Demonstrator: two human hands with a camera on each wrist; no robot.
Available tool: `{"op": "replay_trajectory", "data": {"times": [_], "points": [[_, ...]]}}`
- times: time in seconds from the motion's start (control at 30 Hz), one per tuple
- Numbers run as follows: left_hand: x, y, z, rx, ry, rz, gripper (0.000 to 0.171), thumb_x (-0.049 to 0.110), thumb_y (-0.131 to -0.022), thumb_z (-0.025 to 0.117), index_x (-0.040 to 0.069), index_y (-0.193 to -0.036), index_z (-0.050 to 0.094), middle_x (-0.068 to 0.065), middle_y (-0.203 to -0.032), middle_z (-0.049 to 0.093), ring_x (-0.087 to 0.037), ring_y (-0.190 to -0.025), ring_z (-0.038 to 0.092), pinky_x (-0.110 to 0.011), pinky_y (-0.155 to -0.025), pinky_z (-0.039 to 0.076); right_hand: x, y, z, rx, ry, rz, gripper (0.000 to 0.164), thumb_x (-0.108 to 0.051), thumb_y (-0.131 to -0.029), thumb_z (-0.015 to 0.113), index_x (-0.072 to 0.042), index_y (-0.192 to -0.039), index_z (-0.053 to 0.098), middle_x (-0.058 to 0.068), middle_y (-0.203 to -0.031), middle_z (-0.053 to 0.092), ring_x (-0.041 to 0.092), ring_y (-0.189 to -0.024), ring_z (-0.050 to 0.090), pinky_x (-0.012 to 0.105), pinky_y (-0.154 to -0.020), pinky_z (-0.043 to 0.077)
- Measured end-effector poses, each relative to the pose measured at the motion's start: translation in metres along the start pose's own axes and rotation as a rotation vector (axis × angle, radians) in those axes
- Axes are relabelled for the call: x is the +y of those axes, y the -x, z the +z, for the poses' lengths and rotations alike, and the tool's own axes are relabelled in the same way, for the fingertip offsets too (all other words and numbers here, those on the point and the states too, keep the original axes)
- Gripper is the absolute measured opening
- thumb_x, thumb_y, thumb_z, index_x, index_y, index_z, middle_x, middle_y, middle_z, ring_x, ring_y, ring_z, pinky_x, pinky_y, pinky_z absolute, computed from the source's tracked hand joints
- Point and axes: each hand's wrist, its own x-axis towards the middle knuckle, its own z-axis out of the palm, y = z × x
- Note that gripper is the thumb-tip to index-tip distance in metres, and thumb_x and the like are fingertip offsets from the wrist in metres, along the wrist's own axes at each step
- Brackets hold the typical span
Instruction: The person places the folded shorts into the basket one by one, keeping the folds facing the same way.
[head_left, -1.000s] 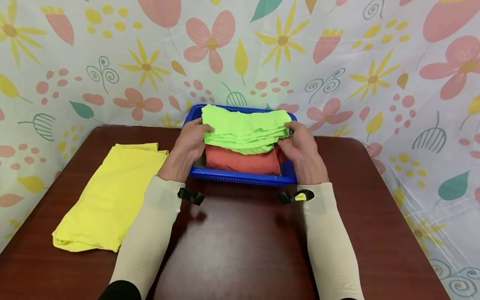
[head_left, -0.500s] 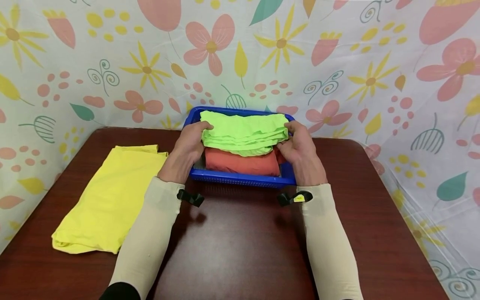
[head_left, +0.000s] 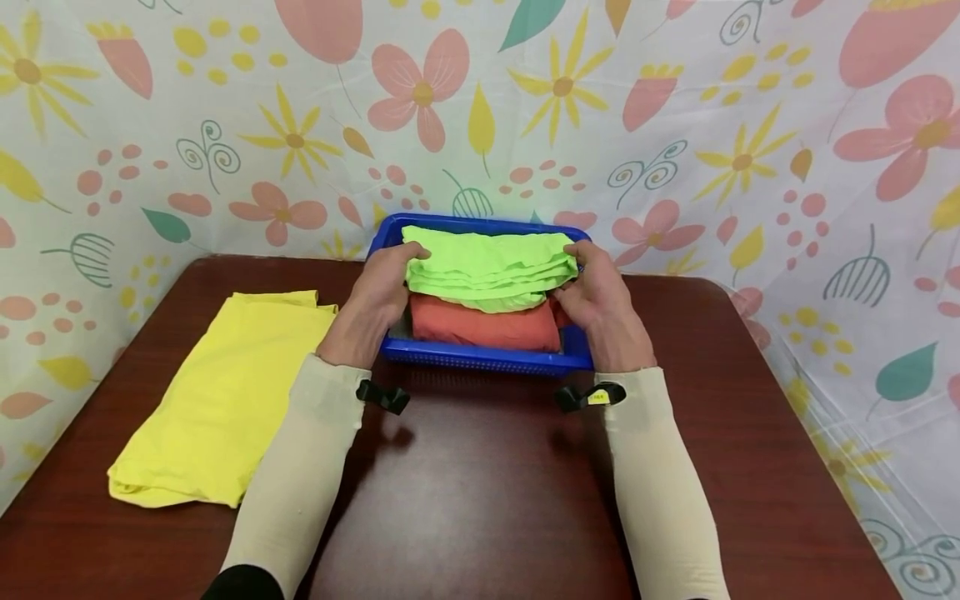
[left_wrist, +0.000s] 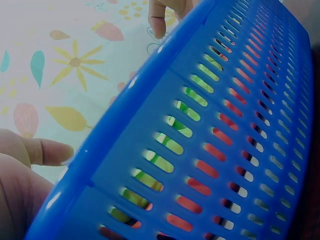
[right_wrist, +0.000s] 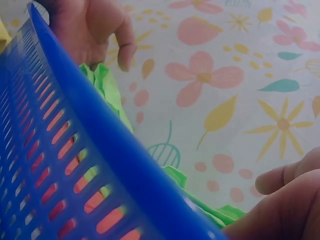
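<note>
A folded lime-green cloth (head_left: 487,257) lies in layers over a folded red-orange cloth (head_left: 486,323) inside a blue plastic basket (head_left: 480,357). My left hand (head_left: 378,287) holds the green cloth's left end, its thumb on top and its other fingers hidden. At the right end my right hand (head_left: 600,292) grips the same cloth, thumb above, with fingers at the side. Through the slots of the basket wall (left_wrist: 165,120) in the left wrist view, green shows above red. The right wrist view has the green cloth's edge (right_wrist: 107,92) rising over the basket rim.
A folded yellow cloth (head_left: 217,400) lies on the dark wooden table (head_left: 465,483) to the left, partly beside my left forearm. A flower-printed curtain (head_left: 480,108) hangs right behind the basket and along the table's right side.
Both hands have lowered the green cloth slightly, its back edge now sitting deeper in the basket. Over the last half second almost nothing has moved. The yellow cloth stays where it was.
</note>
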Motion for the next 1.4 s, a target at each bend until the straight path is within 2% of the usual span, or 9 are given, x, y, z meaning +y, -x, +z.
{"op": "replay_trajectory", "data": {"times": [0.2,0.4,0.6,0.83,1.03,1.17,1.3,1.4], "points": [[0.003,0.003,0.001,-0.004,-0.044,0.010,0.084,0.014,-0.101,0.063,0.010,-0.170,0.015,0.003,-0.178,-0.005,-0.019,-0.163,-0.009,-0.048,-0.132,0.005,0.001,0.002,0.001,-0.006,0.072,-0.009,0.068,-0.014,-0.112,0.041,-0.012,-0.170,0.005,0.002,-0.175,0.015,0.016,-0.156,0.025,0.036,-0.130,0.020],[0.005,0.008,-0.001,-0.015,-0.084,0.040,0.078,0.014,-0.101,0.061,0.005,-0.168,0.021,-0.001,-0.177,0.001,-0.018,-0.162,0.000,-0.046,-0.130,0.013,0.004,0.004,0.003,-0.001,0.166,-0.018,0.074,-0.015,-0.111,0.043,-0.012,-0.170,0.000,0.005,-0.175,0.012,0.018,-0.159,0.021,0.041,-0.131,0.014],[0.004,0.012,-0.002,-0.034,-0.076,0.056,0.074,0.013,-0.102,0.060,0.002,-0.166,0.025,-0.002,-0.178,0.004,-0.017,-0.163,0.005,-0.047,-0.131,0.014,0.005,0.007,0.002,0.009,0.198,-0.023,0.078,-0.014,-0.109,0.045,-0.012,-0.170,-0.003,0.008,-0.175,0.011,0.021,-0.159,0.021,0.043,-0.132,0.013],[0.004,0.018,-0.004,-0.053,-0.083,0.077,0.073,0.012,-0.103,0.059,0.000,-0.166,0.024,-0.002,-0.178,0.004,-0.016,-0.162,0.008,-0.044,-0.131,0.017,0.007,0.011,0.002,0.018,0.211,-0.025,0.074,-0.013,-0.108,0.045,-0.007,-0.169,0.004,0.010,-0.173,0.016,0.022,-0.157,0.025,0.043,-0.131,0.014],[0.004,0.025,-0.004,-0.069,-0.120,0.100,0.060,0.011,-0.102,0.057,-0.007,-0.156,0.038,-0.006,-0.176,0.013,-0.018,-0.157,0.019,-0.042,-0.130,0.020,0.008,0.018,0.003,0.012,0.230,-0.022,0.077,-0.011,-0.108,0.045,-0.008,-0.170,-0.001,0.009,-0.176,0.007,0.027,-0.163,0.012,0.045,-0.132,0.009],[0.004,0.029,-0.003,-0.073,-0.126,0.117,0.056,0.010,-0.102,0.057,-0.010,-0.151,0.041,-0.009,-0.172,0.021,-0.020,-0.149,0.027,-0.042,-0.129,0.022,0.007,0.024,0.005,0.025,0.250,-0.013,0.082,-0.011,-0.108,0.046,-0.012,-0.170,-0.009,0.005,-0.177,-0.006,0.033,-0.164,-0.002,0.045,-0.132,0.007],[0.005,0.034,-0.003,-0.075,-0.163,0.122,0.057,0.011,-0.103,0.057,-0.008,-0.154,0.041,-0.010,-0.173,0.021,-0.019,-0.154,0.025,-0.044,-0.130,0.022,0.006,0.030,0.006,0.034,0.279,0.004,0.088,-0.010,-0.107,0.046,-0.015,-0.168,-0.016,0.005,-0.176,-0.018,0.038,-0.162,-0.011,0.045,-0.132,0.007],[0.006,0.037,-0.002,-0.076,-0.199,0.121,0.060,0.012,-0.104,0.057,-0.006,-0.158,0.039,-0.009,-0.175,0.017,-0.020,-0.159,0.019,-0.046,-0.130,0.021,0.006,0.032,0.006,0.024,0.299,0.011,0.089,-0.009,-0.106,0.047,-0.014,-0.168,-0.017,0.008,-0.176,-0.018,0.039,-0.162,-0.011,0.045,-0.132,0.009]]}}
